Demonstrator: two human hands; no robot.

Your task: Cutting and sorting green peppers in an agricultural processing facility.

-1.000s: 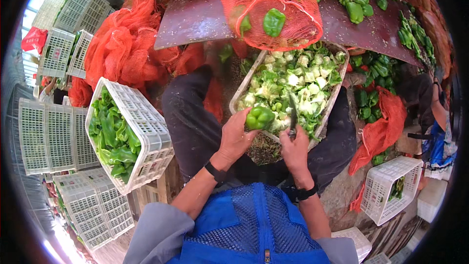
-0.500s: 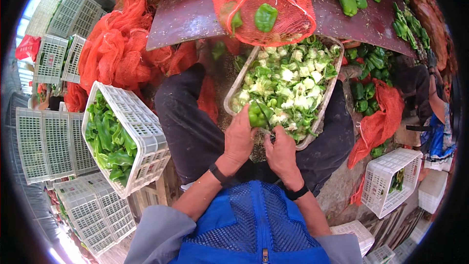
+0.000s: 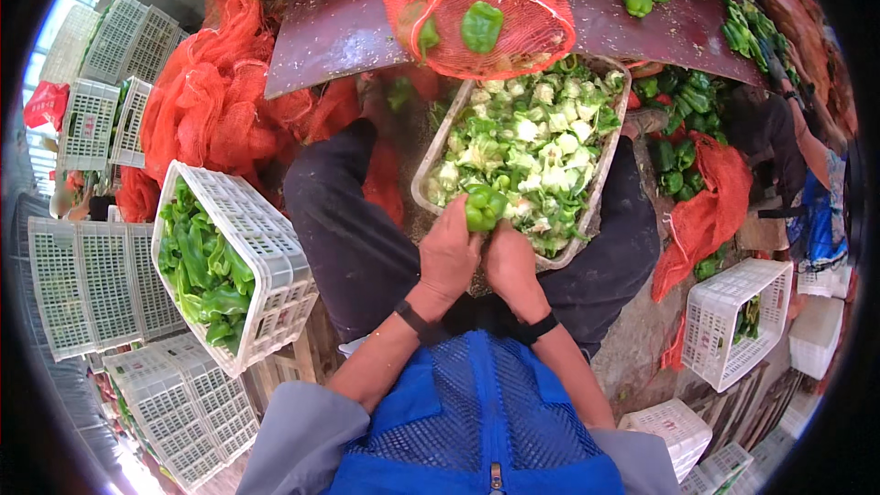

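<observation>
My left hand (image 3: 449, 252) grips a green bell pepper (image 3: 485, 208) over the near edge of a pale tray (image 3: 431, 165). Close against the pepper's lower right side, my right hand (image 3: 510, 261) is closed. The small knife seen in it half a second ago is now hidden behind the fingers and the pepper. Cut pepper cores and tops (image 3: 536, 142), white and pale green, heap up in the tray, which lies between my legs. Just beyond it, a red mesh bag (image 3: 513, 0) opens toward me with a whole green pepper (image 3: 481, 27) at its mouth.
A white crate (image 3: 275, 266) of cut green peppers (image 3: 206, 266) leans at my left, near stacked crates (image 3: 92, 266). Red netting (image 3: 202, 101) piles behind it. A dark red board (image 3: 330, 37) spans the far side. Another person's arm (image 3: 811, 142) shows at right, above a white crate (image 3: 733, 321).
The right hand has moved in toward the pepper and turned, so the knife blade that crossed it is out of sight. The pepper has been turned in my left hand.
</observation>
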